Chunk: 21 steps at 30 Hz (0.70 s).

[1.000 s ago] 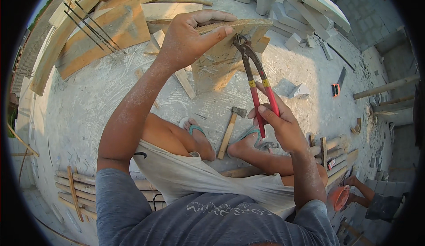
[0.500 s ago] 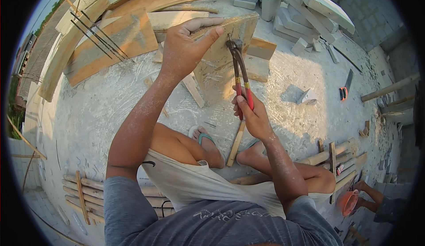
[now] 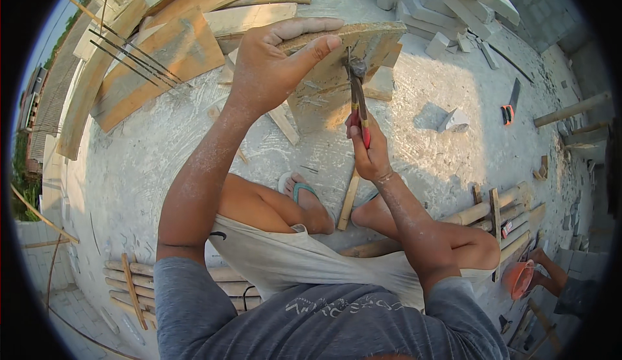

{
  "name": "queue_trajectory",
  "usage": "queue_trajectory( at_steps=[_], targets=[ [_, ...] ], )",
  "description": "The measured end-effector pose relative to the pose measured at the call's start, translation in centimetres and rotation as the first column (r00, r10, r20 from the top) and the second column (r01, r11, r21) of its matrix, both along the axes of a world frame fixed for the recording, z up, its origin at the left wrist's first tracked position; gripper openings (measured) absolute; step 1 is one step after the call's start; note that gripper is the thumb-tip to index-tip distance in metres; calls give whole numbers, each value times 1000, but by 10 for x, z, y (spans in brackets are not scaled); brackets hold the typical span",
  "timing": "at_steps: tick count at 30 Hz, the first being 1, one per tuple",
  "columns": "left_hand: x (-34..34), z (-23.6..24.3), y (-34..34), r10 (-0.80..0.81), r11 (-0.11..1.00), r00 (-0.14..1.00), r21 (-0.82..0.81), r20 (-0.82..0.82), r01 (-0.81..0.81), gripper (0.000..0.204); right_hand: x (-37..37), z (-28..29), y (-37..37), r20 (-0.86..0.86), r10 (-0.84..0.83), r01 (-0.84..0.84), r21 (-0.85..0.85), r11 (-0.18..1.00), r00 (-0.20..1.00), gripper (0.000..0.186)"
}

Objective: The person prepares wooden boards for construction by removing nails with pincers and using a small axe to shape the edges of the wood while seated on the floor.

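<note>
My left hand (image 3: 265,68) grips the top edge of a worn wooden board (image 3: 317,104), its thumb on the near face and its fingers over the edge. The board stands tilted in front of me. In my right hand (image 3: 370,149) are pincers (image 3: 358,94) with red and yellow handles, squeezed together. Their dark jaws meet the board's near face close to its upper edge, beside a thin nail (image 3: 348,54) that sticks out. Whether the jaws are clamped on the nail is hard to make out.
Planks (image 3: 162,62) and upright rebar rods (image 3: 139,58) are at the far left. Pale blocks (image 3: 440,10) are piled at the far right. A handsaw (image 3: 510,108) lies on the right. Bamboo poles (image 3: 473,214) lie beside me. Another person's hand (image 3: 538,256) is near an orange bucket (image 3: 518,279).
The board has turned and its right end has swung to the right. The pincers have tilted, and their handles have closed together in my right hand.
</note>
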<state>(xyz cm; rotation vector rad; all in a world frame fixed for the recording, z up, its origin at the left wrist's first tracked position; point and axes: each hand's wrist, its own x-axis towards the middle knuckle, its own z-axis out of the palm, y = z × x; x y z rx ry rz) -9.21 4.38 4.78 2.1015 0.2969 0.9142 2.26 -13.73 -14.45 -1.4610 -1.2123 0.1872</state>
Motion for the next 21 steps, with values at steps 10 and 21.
queue_trajectory(
  at_steps=[10, 21],
  targets=[
    [-9, -7, 21, 93, 991, 995, -96, 37, -89, 34, -16, 81, -18, -545, 112, -281, -237, 930, 831, 43],
    [0, -1, 7, -73, 972, 996, -221, 43, 81, 30, -24, -2, 13, -143, -32, 29, -21, 999, 989, 55]
  ],
)
